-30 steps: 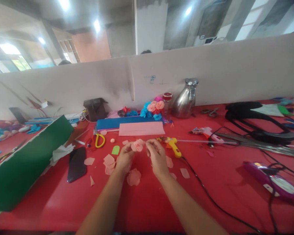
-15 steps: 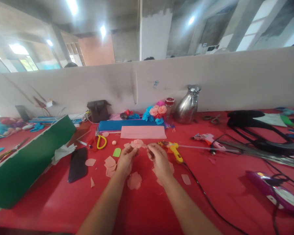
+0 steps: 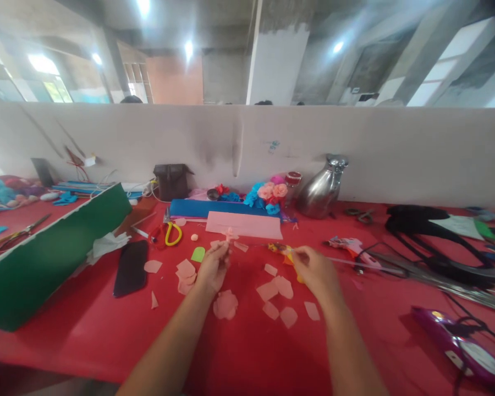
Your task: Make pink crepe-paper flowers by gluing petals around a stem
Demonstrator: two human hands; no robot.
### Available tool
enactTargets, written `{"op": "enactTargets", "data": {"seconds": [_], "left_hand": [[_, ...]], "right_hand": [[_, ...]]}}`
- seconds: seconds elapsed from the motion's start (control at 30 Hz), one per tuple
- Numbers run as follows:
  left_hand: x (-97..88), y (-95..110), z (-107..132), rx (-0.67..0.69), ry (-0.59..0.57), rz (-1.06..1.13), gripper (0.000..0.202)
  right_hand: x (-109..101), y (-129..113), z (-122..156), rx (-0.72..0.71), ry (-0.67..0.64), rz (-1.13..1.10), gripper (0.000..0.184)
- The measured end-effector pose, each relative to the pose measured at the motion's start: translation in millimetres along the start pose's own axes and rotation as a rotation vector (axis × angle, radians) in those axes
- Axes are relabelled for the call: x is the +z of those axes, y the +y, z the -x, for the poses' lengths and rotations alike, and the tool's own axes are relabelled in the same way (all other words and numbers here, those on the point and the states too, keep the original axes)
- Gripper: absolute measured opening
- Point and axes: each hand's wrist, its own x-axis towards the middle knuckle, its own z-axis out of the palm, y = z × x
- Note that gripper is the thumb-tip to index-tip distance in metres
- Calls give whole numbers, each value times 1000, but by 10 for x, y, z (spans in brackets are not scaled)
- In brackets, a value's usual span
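Note:
My left hand [image 3: 212,268] is pinched on a small pink paper flower [image 3: 230,235], held just above the red table [image 3: 247,352]. My right hand [image 3: 315,270] has reached to the right and lies over the yellow glue gun [image 3: 281,249], fingers curled around its handle. Loose pink paper petals [image 3: 277,289] lie between and below the hands, and a finished pink paper rosette [image 3: 225,304] rests near my left wrist.
Pink sheet [image 3: 243,224] and blue sheet [image 3: 214,208] lie behind the hands. Yellow-handled scissors [image 3: 169,234], a black phone [image 3: 130,267] and a green board [image 3: 49,258] stand left. A steel jug [image 3: 322,187], a second glue gun [image 3: 350,246], cables and a purple device [image 3: 462,341] are right.
My right hand left the flower and moved right onto the yellow glue gun. The left hand keeps the flower. The camera shifted slightly.

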Motion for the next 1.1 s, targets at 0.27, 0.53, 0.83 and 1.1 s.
{"op": "enactTargets", "data": {"seconds": [0.27, 0.53, 0.83, 1.1], "left_hand": [[0, -18, 7, -31, 23, -24, 20], [25, -10, 47, -12, 14, -84, 24], [12, -44, 18, -33, 44, -114, 27], [37, -62, 62, -43, 39, -247, 27]], "right_hand": [[240, 537, -56, 103, -156, 276, 23], [214, 390, -96, 192, -94, 98, 22], [84, -10, 131, 207, -299, -973, 26], [196, -294, 266, 43, -222, -854, 31]]}}
